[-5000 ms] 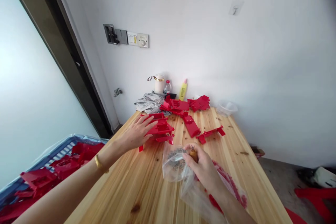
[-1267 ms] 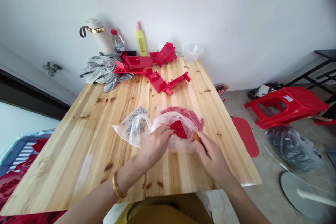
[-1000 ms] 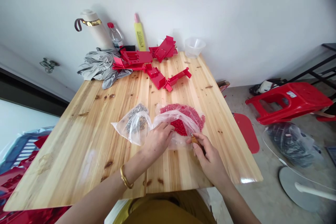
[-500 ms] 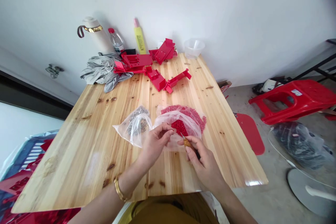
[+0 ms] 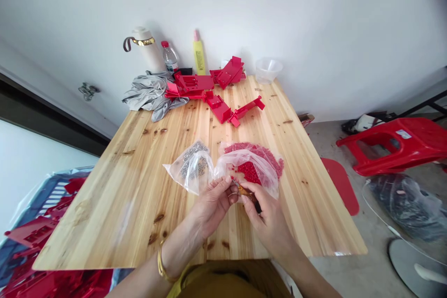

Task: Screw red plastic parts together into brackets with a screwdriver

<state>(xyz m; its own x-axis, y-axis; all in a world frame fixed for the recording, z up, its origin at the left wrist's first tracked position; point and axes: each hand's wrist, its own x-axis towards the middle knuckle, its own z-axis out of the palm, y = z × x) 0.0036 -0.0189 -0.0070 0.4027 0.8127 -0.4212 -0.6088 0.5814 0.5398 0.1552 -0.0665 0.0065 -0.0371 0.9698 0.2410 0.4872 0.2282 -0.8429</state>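
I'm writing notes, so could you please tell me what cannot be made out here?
In the head view:
Tool: partly covered by the right hand.
Red speck at the left hand: too small to identify.
Stool: cut off by the right edge.
Yellow bottle: lettering too small.

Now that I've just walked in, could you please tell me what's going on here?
Someone's right hand holds a brown-handled tool, its tip close to the left hand's fingers, where a tiny red piece seems to be. Beyond them lie a bag of red pieces and a bag of metal pieces, with red plastic parts farther back on the wooden table.
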